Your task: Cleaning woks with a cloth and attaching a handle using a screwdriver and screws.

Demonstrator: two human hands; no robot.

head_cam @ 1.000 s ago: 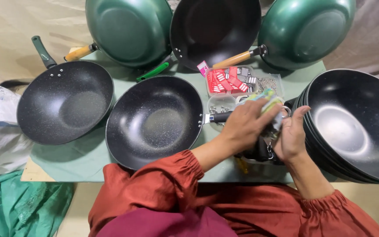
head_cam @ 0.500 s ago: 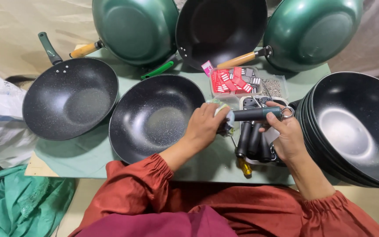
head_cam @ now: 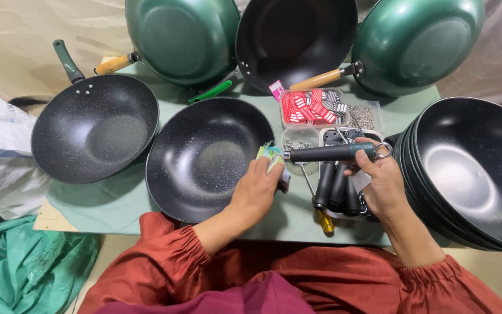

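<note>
A handleless black speckled wok (head_cam: 204, 157) sits on the green table (head_cam: 106, 200) in front of me. My left hand (head_cam: 260, 189) rests at its right rim, fingers closed on a small green-and-yellow cloth (head_cam: 271, 153). My right hand (head_cam: 382, 180) holds a dark pan handle (head_cam: 332, 153) with a metal hanging ring level, its tip pointing at the wok's rim. Below it lie several more dark handles (head_cam: 335, 186) and a yellow-handled screwdriver (head_cam: 322, 220).
A black wok with a green handle (head_cam: 91, 125) lies at the left. Two green woks (head_cam: 181, 35) (head_cam: 416, 40) and a black one (head_cam: 294, 38) lean at the back. A stack of black woks (head_cam: 472, 168) stands at the right. Clear trays hold red packets (head_cam: 309, 106) and screws.
My right hand has lifted one handle off the pile and turned it level toward the wok. My left hand has slid left and down to the wok's rim with the cloth.
</note>
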